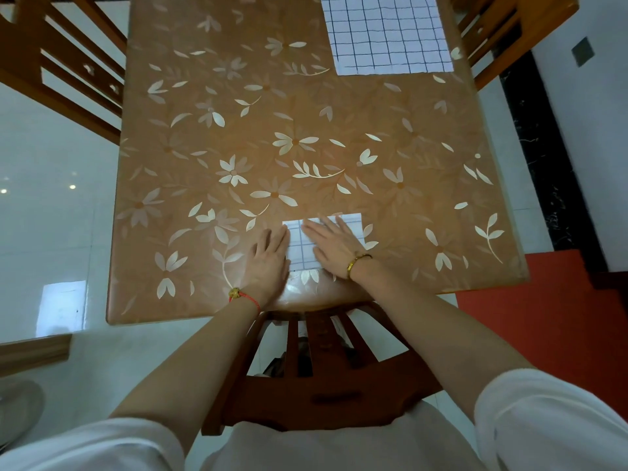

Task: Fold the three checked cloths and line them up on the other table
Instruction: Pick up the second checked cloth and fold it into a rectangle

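Head view, the only view.

Folded checked cloth (300, 248): white with thin dark grid lines. It lies flat on the table (238, 130), close to the near edge and a little right of centre. It is rectangular, with its long axis running left to right, roughly parallel to the near table edge. The right end sits slightly farther from the person than the left.

Right hand (334, 246): palm down on top of the folded cloth, fingers straight and slightly spread, pointing away and to the left. It presses and grasps nothing. There is a gold bangle (356, 261) at the wrist.

Left hand (268, 256): flat on the table at the cloth's left edge, fingers extended, touching that edge. It grips nothing. There is a red string bracelet (243, 297) at the wrist.

Second checked cloth (387, 32): spread open and flat at the far right corner of the table, well apart from the first. Its sides run square to the table edges. The top is cut off by the frame, so its long axis cannot be told.

Wooden chair (323, 385): pushed in against the near table edge, between the forearms.
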### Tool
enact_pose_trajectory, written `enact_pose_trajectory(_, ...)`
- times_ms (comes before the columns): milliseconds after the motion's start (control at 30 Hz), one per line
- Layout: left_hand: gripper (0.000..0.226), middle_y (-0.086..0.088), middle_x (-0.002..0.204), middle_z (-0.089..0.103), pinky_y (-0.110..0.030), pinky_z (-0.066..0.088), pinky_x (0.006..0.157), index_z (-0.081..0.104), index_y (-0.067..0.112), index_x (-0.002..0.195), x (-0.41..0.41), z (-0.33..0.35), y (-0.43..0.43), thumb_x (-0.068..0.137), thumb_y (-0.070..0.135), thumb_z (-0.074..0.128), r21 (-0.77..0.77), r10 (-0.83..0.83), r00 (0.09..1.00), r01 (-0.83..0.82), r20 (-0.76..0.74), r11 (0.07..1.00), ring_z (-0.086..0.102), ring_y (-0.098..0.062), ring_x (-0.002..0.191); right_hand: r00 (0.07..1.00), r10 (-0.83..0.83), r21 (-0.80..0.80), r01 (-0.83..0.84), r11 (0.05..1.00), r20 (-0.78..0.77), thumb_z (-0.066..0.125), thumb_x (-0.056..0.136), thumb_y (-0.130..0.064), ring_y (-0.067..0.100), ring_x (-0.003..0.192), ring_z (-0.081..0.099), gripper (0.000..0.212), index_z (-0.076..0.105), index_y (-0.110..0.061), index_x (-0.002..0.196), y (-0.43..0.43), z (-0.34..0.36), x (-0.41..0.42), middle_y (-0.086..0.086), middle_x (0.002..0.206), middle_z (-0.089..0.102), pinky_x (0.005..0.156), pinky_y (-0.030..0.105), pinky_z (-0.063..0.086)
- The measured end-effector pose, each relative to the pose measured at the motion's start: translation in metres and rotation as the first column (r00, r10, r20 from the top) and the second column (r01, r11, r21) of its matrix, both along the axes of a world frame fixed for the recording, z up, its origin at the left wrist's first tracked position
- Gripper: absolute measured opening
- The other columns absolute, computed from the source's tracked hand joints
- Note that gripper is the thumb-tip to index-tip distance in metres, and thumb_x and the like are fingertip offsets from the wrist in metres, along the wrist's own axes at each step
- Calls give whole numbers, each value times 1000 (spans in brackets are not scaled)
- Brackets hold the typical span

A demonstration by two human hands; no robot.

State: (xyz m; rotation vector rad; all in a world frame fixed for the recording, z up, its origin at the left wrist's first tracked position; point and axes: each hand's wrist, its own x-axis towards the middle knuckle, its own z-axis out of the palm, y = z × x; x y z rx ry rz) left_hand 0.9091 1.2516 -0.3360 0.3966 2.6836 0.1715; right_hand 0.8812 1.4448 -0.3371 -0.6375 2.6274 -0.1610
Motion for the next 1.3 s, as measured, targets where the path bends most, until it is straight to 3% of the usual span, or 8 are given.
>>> enact_pose_trajectory(267,74,2,165,-1,-47,15,119,5,15,157,-1,1,-3,100,35,47,-26,-22,998,23,60,999,0,-31,151,999,-13,27,12,1000,30,40,97,-22,22,150,-3,65,10,-20,155,-7,-1,3,-6,163,5,121,47,-1)
enact_pose_trajectory(367,79,2,165,0,-50,14,120,5,15,157,0,2,-2,98,37,51,-19,-4,997,5,75,1000,-2,-31,151,997,5,-71,-11,997,-78,42,95,-18,25,147,17,54,32,-15,148,-3,0,12,0,156,31,121,44,10)
enact_pose_trajectory(467,79,3,165,-2,-51,13,120,5,15,157,-1,1,0,98,35,52,-19,23,995,-21,96,1000,-2,-31,151,975,123,-128,-148,981,-183,51,87,-15,26,127,44,42,55,-14,129,-1,-3,29,4,129,57,108,39,33)
enact_pose_trajectory(600,80,3,164,6,-51,17,119,13,15,156,-5,2,3,93,32,60,22,64,992,-67,104,997,4,-30,150,956,184,-109,-213,971,-228,61,79,-16,23,105,56,39,63,-16,118,3,-10,49,1,115,62,91,36,45)
enact_pose_trajectory(833,78,1,161,12,-51,23,115,22,16,151,-10,11,9,89,27,66,18,91,990,-93,111,995,10,-31,147,956,120,-112,-154,982,-268,61,83,-18,24,107,58,36,65,-15,119,36,-12,66,4,125,61,89,38,50)
enact_pose_trajectory(1100,75,1,160,15,-48,28,111,28,16,148,-12,10,14,84,19,68,4,129,985,-131,116,991,16,-32,144,935,-209,-203,154,967,-287,31,85,-26,22,98,57,45,70,-11,103,104,-7,89,2,107,65,88,39,49)
enact_pose_trajectory(1200,66,-2,153,26,-44,33,104,39,14,138,-16,12,19,78,17,67,65,182,979,-188,96,980,27,-32,135,883,-361,-243,295,924,-301,35,87,-23,22,78,53,35,66,-8,80,105,-5,80,4,84,61,73,40,49)
enact_pose_trajectory(1300,58,-6,143,39,-42,34,102,42,13,135,-26,16,24,81,20,62,133,221,975,-221,14,966,33,-32,130,808,-547,-342,462,818,-217,35,89,-25,24,68,50,31,56,-8,74,96,-14,61,6,74,54,63,41,47)
